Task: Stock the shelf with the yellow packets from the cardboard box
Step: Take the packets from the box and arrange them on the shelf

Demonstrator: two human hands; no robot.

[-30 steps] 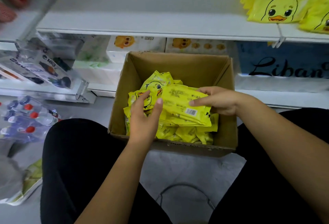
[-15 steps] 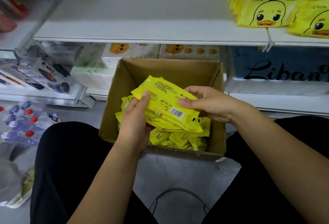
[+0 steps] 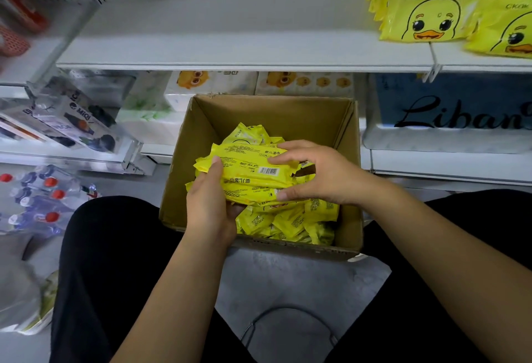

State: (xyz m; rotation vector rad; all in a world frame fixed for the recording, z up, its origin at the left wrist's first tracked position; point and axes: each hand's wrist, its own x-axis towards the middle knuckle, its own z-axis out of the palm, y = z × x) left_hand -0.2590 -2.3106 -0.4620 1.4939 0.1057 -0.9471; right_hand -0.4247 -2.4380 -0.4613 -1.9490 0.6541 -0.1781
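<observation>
Since a second ago the bundle of yellow packets (image 3: 253, 178) has thickened, held just above the cardboard box (image 3: 273, 115); left-hand grip (image 3: 211, 207) cups its left end; right-hand grip (image 3: 322, 174) clamps the right; probably ready for the shelf (image 3: 230, 40).

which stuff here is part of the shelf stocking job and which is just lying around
Job: cardboard box; loose packets in it; held packets, gripped by left hand and right hand; shelf; duck packets already stocked there.
Lying about: water bottles on the floor; tissue packs and blue Liban pack on the lower shelf.
</observation>
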